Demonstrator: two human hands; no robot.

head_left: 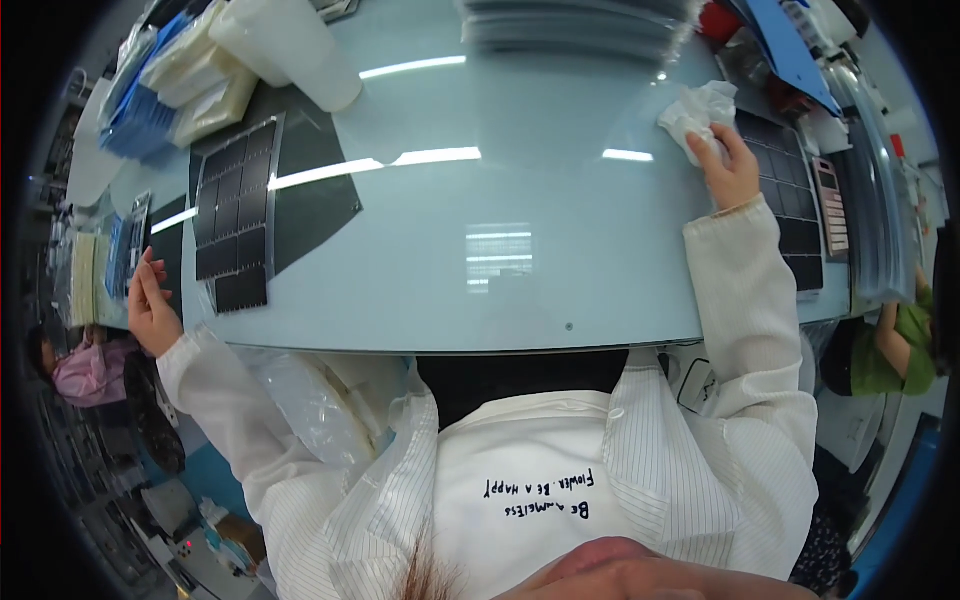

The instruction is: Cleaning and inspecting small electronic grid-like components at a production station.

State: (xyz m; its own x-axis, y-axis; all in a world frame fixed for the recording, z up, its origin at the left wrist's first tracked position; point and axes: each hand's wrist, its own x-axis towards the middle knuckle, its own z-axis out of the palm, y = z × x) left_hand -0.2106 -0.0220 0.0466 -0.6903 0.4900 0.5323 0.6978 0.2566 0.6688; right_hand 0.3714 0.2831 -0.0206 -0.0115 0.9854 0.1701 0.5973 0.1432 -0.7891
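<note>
My right hand [728, 165] is closed around a crumpled white cloth [697, 110] and presses it onto the pale glass tabletop [480, 210] at the far right. My left hand [150, 300] hovers off the table's left edge, fingers straight and together, holding nothing. It is nearest to a black tray of dark square tiles [235, 215] that lies on a dark sheet at the table's left. Both arms wear white striped sleeves.
Stacks of blue and cream packets [180, 85] and white foam rolls [290, 45] sit far left. A grey sheet stack [575, 25] lies at the far edge. Another dark tile tray [790, 190] is right of my hand. Other people sit at lower left [85, 370] and right [895, 350].
</note>
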